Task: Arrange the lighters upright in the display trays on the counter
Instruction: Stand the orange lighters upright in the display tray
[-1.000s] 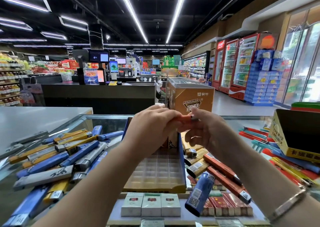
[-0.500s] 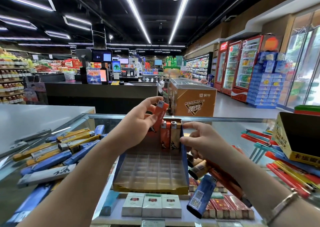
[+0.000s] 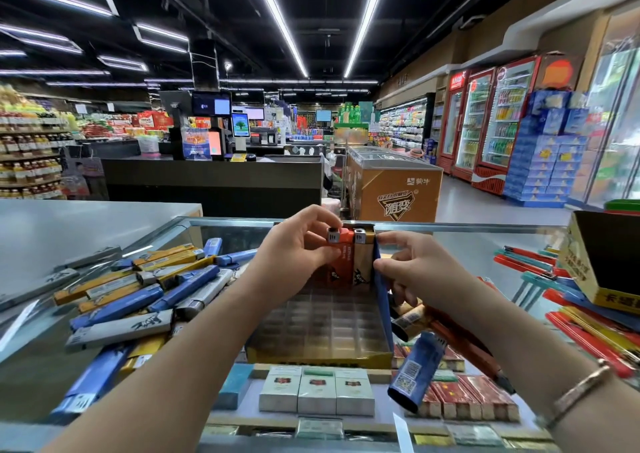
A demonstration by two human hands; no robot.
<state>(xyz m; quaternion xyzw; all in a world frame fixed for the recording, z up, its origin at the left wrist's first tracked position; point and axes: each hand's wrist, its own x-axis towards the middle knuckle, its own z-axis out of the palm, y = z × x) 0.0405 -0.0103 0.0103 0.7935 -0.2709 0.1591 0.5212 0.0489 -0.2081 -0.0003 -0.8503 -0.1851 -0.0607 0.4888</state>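
A display tray (image 3: 322,357) with blue side walls and a clear slotted insert sits on the glass counter before me. In its far row stand an orange lighter (image 3: 341,258) and a tan lighter (image 3: 362,262), both upright. My left hand (image 3: 298,248) pinches the orange lighter near its metal top. My right hand (image 3: 412,265) holds the tray's right wall (image 3: 381,300) between thumb and fingers. Loose lighters lie in a pile (image 3: 138,290) to the left, blue, yellow and grey. A few more lie to the right, a blue one (image 3: 415,373) among them.
A second yellow display box (image 3: 602,262) stands at the far right, with long red, yellow and teal lighters (image 3: 571,317) spread around it. Cigarette packs (image 3: 317,390) show under the glass. Beyond the counter edge (image 3: 450,226) are a freezer chest and checkout desk.
My left hand carried the orange lighter from mid-air down into the tray's far row beside the tan one. My right hand moved from the loose lighters to the tray's right wall.
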